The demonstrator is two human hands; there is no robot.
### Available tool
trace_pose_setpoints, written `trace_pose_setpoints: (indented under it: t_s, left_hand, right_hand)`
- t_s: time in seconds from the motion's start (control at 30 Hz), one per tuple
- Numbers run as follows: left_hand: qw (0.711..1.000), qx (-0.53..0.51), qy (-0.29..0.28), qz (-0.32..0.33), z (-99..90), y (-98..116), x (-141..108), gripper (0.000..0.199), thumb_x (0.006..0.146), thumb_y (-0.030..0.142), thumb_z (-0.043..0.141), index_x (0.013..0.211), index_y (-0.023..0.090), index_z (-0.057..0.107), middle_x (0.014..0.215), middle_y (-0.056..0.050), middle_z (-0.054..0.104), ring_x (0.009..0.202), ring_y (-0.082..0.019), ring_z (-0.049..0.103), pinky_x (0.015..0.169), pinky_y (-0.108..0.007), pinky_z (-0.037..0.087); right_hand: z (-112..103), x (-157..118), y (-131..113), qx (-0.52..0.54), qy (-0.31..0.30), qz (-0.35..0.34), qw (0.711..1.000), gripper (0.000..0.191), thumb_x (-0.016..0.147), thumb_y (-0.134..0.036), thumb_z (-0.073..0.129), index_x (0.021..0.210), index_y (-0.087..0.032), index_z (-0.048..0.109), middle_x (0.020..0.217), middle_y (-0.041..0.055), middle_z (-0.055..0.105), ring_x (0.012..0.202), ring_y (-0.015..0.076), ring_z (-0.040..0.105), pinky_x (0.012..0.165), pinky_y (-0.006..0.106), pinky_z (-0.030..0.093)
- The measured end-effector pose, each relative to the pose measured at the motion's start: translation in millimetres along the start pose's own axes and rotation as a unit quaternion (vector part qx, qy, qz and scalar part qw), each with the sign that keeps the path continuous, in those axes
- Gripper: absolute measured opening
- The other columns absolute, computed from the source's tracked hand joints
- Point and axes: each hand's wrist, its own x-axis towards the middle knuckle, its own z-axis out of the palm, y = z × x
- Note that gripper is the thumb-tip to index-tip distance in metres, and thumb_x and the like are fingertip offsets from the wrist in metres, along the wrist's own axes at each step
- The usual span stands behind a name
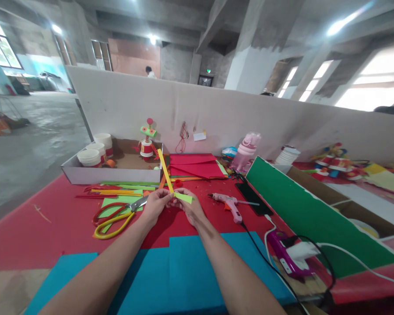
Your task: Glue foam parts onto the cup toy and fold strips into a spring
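My left hand (158, 203) and my right hand (191, 206) meet over the red tabletop, fingers pinched close together. A yellow paper strip (165, 169) rises from between them, leaning up and left. A short light-green paper strip (184, 198) sticks out to the right across my right fingers. The two strips seem to cross at my fingertips, where the join is partly hidden. Beside my left hand lie scissors (113, 221) with red and yellow handles, on green paper pieces. To the right of my right hand rests a pink hot glue gun (228, 203).
A shallow box (111, 176) with paper cups (89, 157) and a paper-cup figure (147, 148) stands at back left. Red paper sheets (197, 168) lie behind my hands. Right are a phone (249, 197), a purple power strip (287, 253), cables and a green panel (302, 214).
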Motion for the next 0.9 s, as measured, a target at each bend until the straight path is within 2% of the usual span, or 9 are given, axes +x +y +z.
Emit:
trace_pose_setpoints:
  t_s: [0.33, 0.53, 0.6, 0.73, 0.9]
  left_hand:
    - [0.999, -0.027, 0.021, 0.004, -2.3, -6.2, 3.8, 0.032, 0.056, 0.037, 0.080, 0.065, 0.012, 0.063, 0.056, -0.002, 0.063, 0.046, -0.009, 0.051, 0.046, -0.021, 0.038]
    - [0.998, 0.056, 0.016, 0.006, -5.9, -0.5, 3.8, 0.033, 0.062, 0.045, 0.076, 0.069, 0.013, 0.069, 0.061, -0.005, 0.066, 0.050, -0.012, 0.053, 0.049, -0.023, 0.040]
    - [0.999, 0.044, 0.002, 0.009, -5.1, -0.4, 3.1, 0.032, 0.064, 0.045, 0.075, 0.071, 0.013, 0.070, 0.062, -0.005, 0.066, 0.051, -0.011, 0.053, 0.049, -0.023, 0.040]
    - [1.000, -0.025, -0.004, -0.002, -0.3, -2.4, 0.6, 0.029, 0.063, 0.037, 0.076, 0.076, 0.013, 0.068, 0.062, -0.003, 0.064, 0.051, -0.010, 0.051, 0.050, -0.022, 0.039]
    - [0.999, 0.023, -0.003, -0.037, 2.4, -0.4, -1.7, 0.028, 0.061, 0.035, 0.078, 0.071, 0.012, 0.067, 0.066, -0.006, 0.066, 0.054, -0.011, 0.053, 0.052, -0.023, 0.040]
  right_hand:
    - [1.4, -1.7, -1.3, -0.031, 0.020, -0.003, 0.999, 0.032, 0.060, -0.038, 0.079, 0.082, -0.017, 0.067, 0.063, -0.0031, 0.062, 0.057, 0.0100, 0.056, 0.058, 0.025, 0.054]
    - [-1.2, 1.1, 0.7, -0.052, 0.034, -0.014, 0.998, 0.031, 0.062, -0.040, 0.076, 0.083, -0.018, 0.069, 0.063, -0.0023, 0.062, 0.057, 0.0102, 0.056, 0.060, 0.025, 0.054]
    - [-2.1, 2.4, 1.5, -0.054, 0.039, -0.019, 0.998, 0.031, 0.063, -0.041, 0.075, 0.083, -0.018, 0.068, 0.060, -0.0029, 0.061, 0.056, 0.0105, 0.056, 0.060, 0.025, 0.054]
    - [-4.0, 5.3, 2.7, -0.018, 0.067, -0.026, 0.997, 0.031, 0.063, -0.042, 0.075, 0.080, -0.018, 0.064, 0.057, -0.0041, 0.060, 0.052, 0.0105, 0.058, 0.058, 0.025, 0.053]
    - [-4.0, 5.7, 2.0, 0.015, 0.075, -0.014, 0.997, 0.034, 0.061, -0.043, 0.076, 0.078, -0.020, 0.058, 0.059, -0.0046, 0.061, 0.049, 0.0101, 0.058, 0.054, 0.025, 0.052]
